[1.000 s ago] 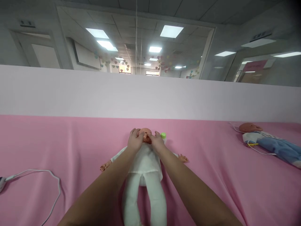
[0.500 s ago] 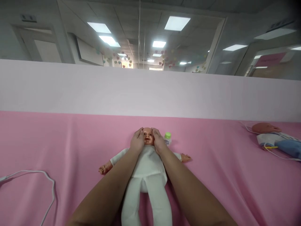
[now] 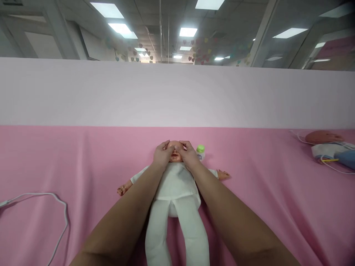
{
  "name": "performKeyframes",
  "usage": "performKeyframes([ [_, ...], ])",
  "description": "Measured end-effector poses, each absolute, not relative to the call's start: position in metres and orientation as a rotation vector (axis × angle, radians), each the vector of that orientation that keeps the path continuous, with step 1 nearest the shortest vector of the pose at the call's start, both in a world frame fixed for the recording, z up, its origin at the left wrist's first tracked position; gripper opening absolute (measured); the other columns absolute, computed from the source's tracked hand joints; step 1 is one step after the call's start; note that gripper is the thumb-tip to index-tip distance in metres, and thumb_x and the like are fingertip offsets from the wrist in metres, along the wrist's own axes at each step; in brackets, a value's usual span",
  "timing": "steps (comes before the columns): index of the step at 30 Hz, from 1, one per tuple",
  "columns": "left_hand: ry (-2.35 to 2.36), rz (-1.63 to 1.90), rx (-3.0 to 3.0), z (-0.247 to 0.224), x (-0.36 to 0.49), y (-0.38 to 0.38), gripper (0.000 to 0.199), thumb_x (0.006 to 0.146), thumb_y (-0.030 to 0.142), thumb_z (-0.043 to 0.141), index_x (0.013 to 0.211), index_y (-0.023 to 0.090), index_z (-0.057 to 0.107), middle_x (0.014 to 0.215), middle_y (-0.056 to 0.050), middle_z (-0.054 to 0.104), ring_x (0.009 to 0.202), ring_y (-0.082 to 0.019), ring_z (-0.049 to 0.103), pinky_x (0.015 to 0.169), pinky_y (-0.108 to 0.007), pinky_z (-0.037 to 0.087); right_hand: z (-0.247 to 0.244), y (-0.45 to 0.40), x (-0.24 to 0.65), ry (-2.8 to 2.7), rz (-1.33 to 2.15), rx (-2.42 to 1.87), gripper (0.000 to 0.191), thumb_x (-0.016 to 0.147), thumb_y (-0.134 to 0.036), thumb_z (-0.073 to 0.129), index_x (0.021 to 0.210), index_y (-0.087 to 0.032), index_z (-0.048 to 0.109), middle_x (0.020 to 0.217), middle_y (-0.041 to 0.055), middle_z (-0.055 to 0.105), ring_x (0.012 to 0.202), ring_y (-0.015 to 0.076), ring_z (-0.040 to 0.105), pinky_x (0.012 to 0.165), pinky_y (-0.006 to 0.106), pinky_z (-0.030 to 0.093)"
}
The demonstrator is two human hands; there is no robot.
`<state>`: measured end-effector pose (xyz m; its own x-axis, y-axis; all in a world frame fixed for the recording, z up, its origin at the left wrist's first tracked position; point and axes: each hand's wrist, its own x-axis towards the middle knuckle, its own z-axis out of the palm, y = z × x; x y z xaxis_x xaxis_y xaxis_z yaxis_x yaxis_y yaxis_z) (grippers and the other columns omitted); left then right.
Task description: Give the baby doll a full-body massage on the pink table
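A baby doll (image 3: 177,183) in a white outfit lies on its back, its head away from me and its arms spread. My left hand (image 3: 161,155) cups the left side of the doll's head, and my right hand (image 3: 190,155) cups the other side. Both thumbs rest on the middle of its face, meeting near the nose and covering the eyes. The mouth and forehead still show between my hands. Just beyond my right wrist stands a small bottle with a green cap (image 3: 200,149), partly hidden by that hand.
Pink cloth (image 3: 91,159) covers the surface, backed by a low white wall (image 3: 177,96). A second doll (image 3: 324,137) in white and blue, with a thin white tube and a yellow piece, lies at far right. A white cable (image 3: 66,218) curves at left.
My thumbs have moved inward from the sides of the doll's head onto its face, near the nose. The view has tipped down slightly. The doll and bottle stay in place.
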<state>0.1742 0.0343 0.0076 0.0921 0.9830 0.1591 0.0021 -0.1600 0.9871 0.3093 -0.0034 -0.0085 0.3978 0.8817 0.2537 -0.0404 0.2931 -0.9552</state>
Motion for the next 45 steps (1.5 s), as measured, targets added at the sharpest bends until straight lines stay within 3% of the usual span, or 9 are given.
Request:
performKeyframes([
  [4,1.081,1.261,1.329,0.01,0.176,0.035,0.049,0.082,0.033,0.078,0.129,0.021,0.071,0.122,-0.01,0.075,0.105,-0.024,0.073,0.093,-0.035,0.058,-0.002,-0.005,0.307,-0.936,0.786,-1.119,0.054,0.068,-0.05,0.085,0.114,-0.027,0.068,0.112,0.0029,0.072,0.101,0.0249,0.07,0.087,0.04,0.059],
  [12,1.067,1.313,1.407,0.002,0.18,0.041,0.038,0.09,0.038,0.07,0.125,0.024,0.075,0.123,-0.008,0.075,0.115,-0.024,0.07,0.107,-0.038,0.051,-0.013,0.007,0.312,-0.872,0.758,-1.02,0.044,0.072,-0.051,0.082,0.105,-0.024,0.072,0.113,0.0043,0.074,0.104,0.0246,0.069,0.096,0.042,0.056],
  [17,1.068,1.35,1.434,-0.007,0.178,0.048,0.038,0.094,0.031,0.06,0.129,0.023,0.074,0.138,-0.007,0.069,0.132,-0.025,0.06,0.117,-0.037,0.042,-0.018,0.006,0.311,-0.783,0.891,-0.869,0.039,0.076,-0.043,0.077,0.111,-0.026,0.075,0.119,0.004,0.074,0.112,0.0249,0.068,0.102,0.044,0.055],
  [22,1.035,1.332,1.399,-0.01,0.174,0.051,0.039,0.095,0.027,0.058,0.131,0.024,0.073,0.137,-0.006,0.07,0.13,-0.024,0.063,0.118,-0.038,0.042,-0.021,0.007,0.314,-0.746,0.986,-0.814,0.04,0.075,-0.033,0.073,0.114,-0.027,0.076,0.126,0.0034,0.074,0.12,0.026,0.066,0.109,0.048,0.051],
  [45,1.108,1.31,1.303,0.009,0.175,0.028,0.047,0.09,0.034,0.069,0.135,0.023,0.07,0.137,-0.007,0.069,0.129,-0.024,0.064,0.115,-0.038,0.046,-0.038,0.019,0.318,-0.865,0.943,-0.8,0.042,0.083,-0.038,0.074,0.125,-0.03,0.073,0.143,0.0011,0.066,0.138,0.0221,0.056,0.124,0.043,0.036],
])
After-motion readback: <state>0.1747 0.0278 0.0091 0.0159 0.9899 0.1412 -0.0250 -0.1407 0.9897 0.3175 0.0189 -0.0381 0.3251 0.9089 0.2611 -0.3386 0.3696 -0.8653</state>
